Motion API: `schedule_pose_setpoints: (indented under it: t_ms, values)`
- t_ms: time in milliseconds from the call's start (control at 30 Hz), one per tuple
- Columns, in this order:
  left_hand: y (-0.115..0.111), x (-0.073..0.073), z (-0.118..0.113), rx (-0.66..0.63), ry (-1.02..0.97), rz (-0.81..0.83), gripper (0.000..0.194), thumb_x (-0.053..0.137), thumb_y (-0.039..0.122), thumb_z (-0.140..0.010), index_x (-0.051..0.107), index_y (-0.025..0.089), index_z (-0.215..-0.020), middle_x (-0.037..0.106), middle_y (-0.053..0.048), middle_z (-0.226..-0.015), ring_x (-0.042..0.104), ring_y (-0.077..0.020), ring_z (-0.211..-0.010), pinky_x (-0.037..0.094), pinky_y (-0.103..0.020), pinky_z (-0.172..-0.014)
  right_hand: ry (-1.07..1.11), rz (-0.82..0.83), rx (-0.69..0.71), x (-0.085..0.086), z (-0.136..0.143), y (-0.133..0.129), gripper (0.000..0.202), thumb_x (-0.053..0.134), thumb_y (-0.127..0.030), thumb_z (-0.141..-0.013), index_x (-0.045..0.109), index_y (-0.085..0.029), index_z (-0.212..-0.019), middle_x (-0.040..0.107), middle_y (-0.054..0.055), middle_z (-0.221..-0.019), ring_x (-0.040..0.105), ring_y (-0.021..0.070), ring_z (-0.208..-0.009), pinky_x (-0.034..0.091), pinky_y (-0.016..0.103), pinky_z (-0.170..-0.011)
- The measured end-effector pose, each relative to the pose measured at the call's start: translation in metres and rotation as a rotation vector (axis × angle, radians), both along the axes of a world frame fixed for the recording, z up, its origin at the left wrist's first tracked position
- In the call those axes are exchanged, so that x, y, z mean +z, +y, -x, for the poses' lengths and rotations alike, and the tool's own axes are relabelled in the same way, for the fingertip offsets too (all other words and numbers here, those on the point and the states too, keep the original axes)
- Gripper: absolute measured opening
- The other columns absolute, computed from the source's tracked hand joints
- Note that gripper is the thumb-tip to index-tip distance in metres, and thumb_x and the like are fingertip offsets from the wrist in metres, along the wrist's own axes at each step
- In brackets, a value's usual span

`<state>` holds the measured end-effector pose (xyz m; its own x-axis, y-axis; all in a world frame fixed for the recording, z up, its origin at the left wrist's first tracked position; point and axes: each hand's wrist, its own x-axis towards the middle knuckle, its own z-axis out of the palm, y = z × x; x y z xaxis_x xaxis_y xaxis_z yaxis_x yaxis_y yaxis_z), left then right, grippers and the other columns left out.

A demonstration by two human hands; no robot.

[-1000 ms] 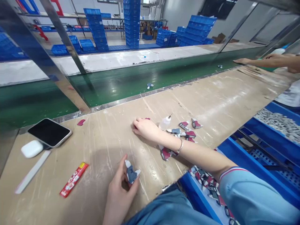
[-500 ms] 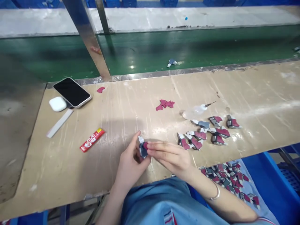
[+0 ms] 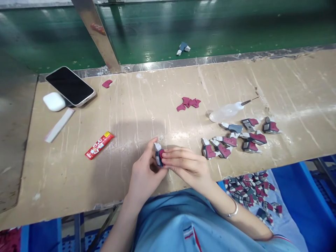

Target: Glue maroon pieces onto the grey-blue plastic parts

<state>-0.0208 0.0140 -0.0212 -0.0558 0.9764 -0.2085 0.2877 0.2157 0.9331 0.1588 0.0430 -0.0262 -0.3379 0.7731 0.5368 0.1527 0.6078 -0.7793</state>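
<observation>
Near the table's front edge, my left hand (image 3: 145,168) is closed around a small dark blue and white plastic part (image 3: 158,148). The part's white end sticks up past the fingertips. My right hand (image 3: 190,165) holds its fingertips against a maroon piece (image 3: 161,153) lying on the face of that part; the fingers hide some of the piece. Right of my hands lies a group of similar parts (image 3: 224,150), most with maroon faces. Further back are several loose maroon pieces (image 3: 187,102) and a clear squeeze bottle (image 3: 227,111) with a thin needle tip.
At the left lie a phone (image 3: 70,85), a white earbud case (image 3: 54,101), a pale strip (image 3: 59,125) and a red packet (image 3: 99,145). A metal post (image 3: 101,42) stands at the back edge, beside a green belt (image 3: 147,38). A blue bin (image 3: 291,185) with many parts sits below right.
The view has tipped downward, so the table appears higher. My hands stay together on the part, which has turned slightly, and the right fingertips remain on the maroon piece.
</observation>
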Motion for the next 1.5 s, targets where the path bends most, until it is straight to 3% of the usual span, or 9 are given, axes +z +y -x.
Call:
schedule_pose_setpoints:
  t_ms: [167, 333, 500, 667, 833, 1067, 1333, 1500]
  values:
    - [-0.004, -0.003, 0.000, 0.015, -0.041, 0.037, 0.073, 0.076, 0.024, -0.079, 0.062, 0.027, -0.151, 0.077, 0.004, -0.089, 0.077, -0.0164, -0.075, 0.064, -0.027, -0.077, -0.019, 0.050, 0.005, 0.000, 0.002, 0.003, 0.025, 0.073, -0.012, -0.102, 0.086, -0.029, -0.115, 0.089, 0.005, -0.109, 0.085, 0.0246, -0.109, 0.073, 0.044, -0.099]
    - [-0.003, 0.013, 0.004, -0.082, -0.388, 0.052, 0.080, 0.079, 0.022, -0.085, 0.048, 0.024, -0.159, 0.082, -0.005, -0.110, 0.082, -0.0199, -0.101, 0.066, -0.029, -0.089, -0.062, 0.071, 0.061, 0.013, 0.000, 0.002, 0.023, 0.069, -0.010, -0.101, 0.079, -0.027, -0.113, 0.088, 0.005, -0.115, 0.084, 0.0237, -0.110, 0.070, 0.045, -0.104]
    - [-0.003, 0.016, 0.005, -0.005, -0.615, 0.074, 0.059, 0.085, 0.035, -0.094, 0.059, 0.026, -0.147, 0.084, -0.005, -0.107, 0.082, -0.0160, -0.098, 0.065, -0.023, -0.085, 0.064, 0.273, 0.069, 0.024, 0.001, -0.008, 0.024, 0.058, -0.008, -0.105, 0.060, -0.029, -0.118, 0.086, 0.007, -0.116, 0.081, 0.0219, -0.121, 0.070, 0.042, -0.098]
    - [-0.002, 0.017, 0.005, 0.046, -0.663, 0.056, 0.057, 0.092, 0.038, -0.090, 0.065, 0.026, -0.139, 0.083, -0.002, -0.098, 0.082, -0.0142, -0.087, 0.066, -0.023, -0.083, 0.263, 0.420, 0.080, 0.012, 0.006, -0.016, 0.032, 0.064, -0.013, -0.106, 0.050, -0.032, -0.127, 0.080, 0.010, -0.134, 0.081, 0.0204, -0.122, 0.071, 0.037, -0.095]
    - [-0.002, 0.015, 0.003, 0.070, -0.662, 0.055, 0.058, 0.092, 0.043, -0.089, 0.065, 0.025, -0.138, 0.082, -0.001, -0.093, 0.082, -0.0172, -0.087, 0.067, -0.025, -0.081, 0.251, 0.446, 0.023, 0.000, 0.008, -0.017, 0.033, 0.071, -0.019, -0.105, 0.048, -0.033, -0.123, 0.083, 0.004, -0.114, 0.084, 0.0199, -0.109, 0.071, 0.031, -0.087]
    - [-0.008, 0.006, -0.001, 0.099, -0.596, 0.071, 0.070, 0.087, 0.052, -0.093, 0.058, 0.024, -0.150, 0.082, -0.002, -0.094, 0.081, -0.0166, -0.088, 0.066, -0.027, -0.086, 0.267, 0.456, -0.007, 0.001, 0.010, -0.016, 0.028, 0.071, -0.017, -0.105, 0.049, -0.033, -0.113, 0.083, 0.001, -0.112, 0.084, 0.0166, -0.099, 0.071, 0.028, -0.081]
    - [-0.003, 0.007, 0.005, 0.058, -0.631, 0.090, 0.060, 0.089, 0.045, -0.092, 0.065, 0.028, -0.145, 0.082, -0.001, -0.096, 0.076, -0.0112, -0.085, 0.062, -0.020, -0.083, 0.222, 0.401, -0.038, -0.003, 0.010, -0.017, 0.031, 0.074, -0.014, -0.103, 0.051, -0.033, -0.112, 0.084, 0.002, -0.111, 0.084, 0.0200, -0.099, 0.068, 0.034, -0.080]
    - [-0.002, 0.006, 0.005, 0.062, -0.681, 0.073, 0.055, 0.091, 0.040, -0.091, 0.069, 0.029, -0.140, 0.078, 0.002, -0.086, 0.077, -0.0121, -0.086, 0.062, -0.020, -0.083, 0.174, 0.349, -0.037, -0.002, 0.010, -0.016, 0.026, 0.072, -0.017, -0.105, 0.052, -0.033, -0.112, 0.084, 0.002, -0.110, 0.082, 0.0194, -0.095, 0.065, 0.034, -0.076]
